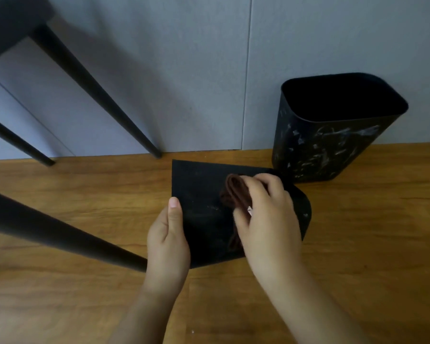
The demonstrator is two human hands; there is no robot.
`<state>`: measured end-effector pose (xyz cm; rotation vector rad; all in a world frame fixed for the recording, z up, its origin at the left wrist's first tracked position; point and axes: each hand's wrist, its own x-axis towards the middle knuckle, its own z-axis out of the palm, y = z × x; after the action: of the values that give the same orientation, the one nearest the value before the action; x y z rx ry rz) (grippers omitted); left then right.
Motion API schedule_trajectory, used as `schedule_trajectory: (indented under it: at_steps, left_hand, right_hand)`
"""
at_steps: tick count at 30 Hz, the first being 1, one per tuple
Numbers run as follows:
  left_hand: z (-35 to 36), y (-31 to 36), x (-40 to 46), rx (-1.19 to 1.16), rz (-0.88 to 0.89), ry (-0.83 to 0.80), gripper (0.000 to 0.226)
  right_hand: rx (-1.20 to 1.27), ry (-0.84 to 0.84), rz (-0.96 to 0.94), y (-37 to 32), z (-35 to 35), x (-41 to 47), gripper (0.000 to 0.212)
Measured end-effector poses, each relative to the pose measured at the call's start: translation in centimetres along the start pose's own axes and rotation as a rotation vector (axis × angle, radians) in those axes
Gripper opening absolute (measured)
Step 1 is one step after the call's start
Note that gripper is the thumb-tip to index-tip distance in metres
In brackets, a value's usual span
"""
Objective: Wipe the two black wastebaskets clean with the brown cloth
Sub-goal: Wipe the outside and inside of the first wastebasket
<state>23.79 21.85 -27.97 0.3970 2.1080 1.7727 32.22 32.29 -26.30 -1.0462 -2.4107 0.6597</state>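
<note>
One black wastebasket [199, 194] lies on its side on the wooden floor in the middle of the view. My left hand [168, 234] grips its near left edge, thumb on top. My right hand [266, 214] holds the bunched brown cloth [233, 192] against the basket's upturned side. Faint pale marks show on that side near the cloth. A second black wastebasket [333, 150] stands upright at the right against the wall, its outer wall covered in white smears.
Black table legs [90, 78] slant down at the left, one [60, 234] crossing close to my left hand. A grey wall [196, 70] rises behind both baskets. The wooden floor [358, 244] spreads to the right and front.
</note>
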Motion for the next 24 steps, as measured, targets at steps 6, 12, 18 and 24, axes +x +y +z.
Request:
schedule_trajectory:
  at_steps: [6,12,18,24]
  left_hand:
    - [-0.3,-0.6,0.4,-0.015,0.055,-0.03,0.043]
    - [-0.1,-0.6,-0.1,0.021,0.056,-0.01,0.047]
    - [-0.3,-0.3,0.2,0.008,0.064,-0.051,0.043]
    - [-0.6,-0.6,0.7,0.049,-0.03,0.031,0.046]
  right_hand:
    - [0.133,-0.198,-0.282,-3.2,0.0,-0.3,0.053]
    - [-0.021,-0.04,-0.007,1.6,-0.5,0.2,0.052]
    - [0.181,-0.129,-0.192,-2.6,0.7,-2.0,0.056]
    - [0.12,0.041,-0.03,3.7,1.4,-2.6,0.064]
